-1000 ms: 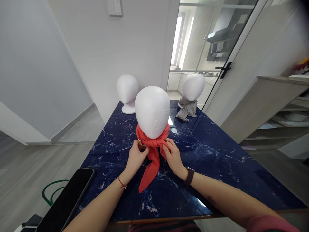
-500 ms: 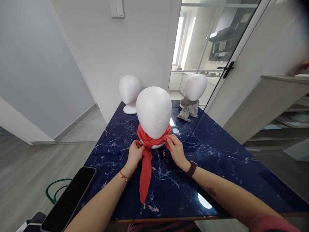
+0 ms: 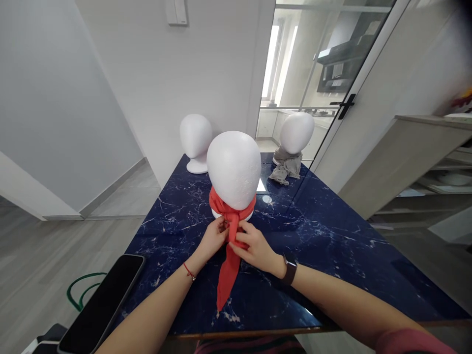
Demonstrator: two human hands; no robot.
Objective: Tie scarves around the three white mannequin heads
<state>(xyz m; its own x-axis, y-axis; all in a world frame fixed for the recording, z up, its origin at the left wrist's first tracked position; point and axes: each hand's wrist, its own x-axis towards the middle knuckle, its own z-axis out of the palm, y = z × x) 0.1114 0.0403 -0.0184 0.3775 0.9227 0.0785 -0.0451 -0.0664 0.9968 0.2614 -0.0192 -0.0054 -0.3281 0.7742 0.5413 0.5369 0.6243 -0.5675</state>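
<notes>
A white foam head [image 3: 233, 167] stands in the middle of the dark blue marble table [image 3: 332, 250]. A red scarf [image 3: 229, 265] is wrapped round its neck, and its tail hangs down toward me on the tabletop. My left hand [image 3: 212, 239] pinches the scarf just below the neck on the left. My right hand [image 3: 252, 247] is closed on the scarf's knot area from the right, fingers touching the left hand's.
Two more white foam heads stand at the table's far end: a bare foam head [image 3: 195, 140] on the left, a second foam head [image 3: 295, 133] with a grey cloth [image 3: 284, 168] on the right. A black phone [image 3: 103, 305] lies at the table's near left corner.
My right hand moved from the right side of the neck to the front, meeting my left hand at the scarf below the neck. The scarf's tail shifted slightly.
</notes>
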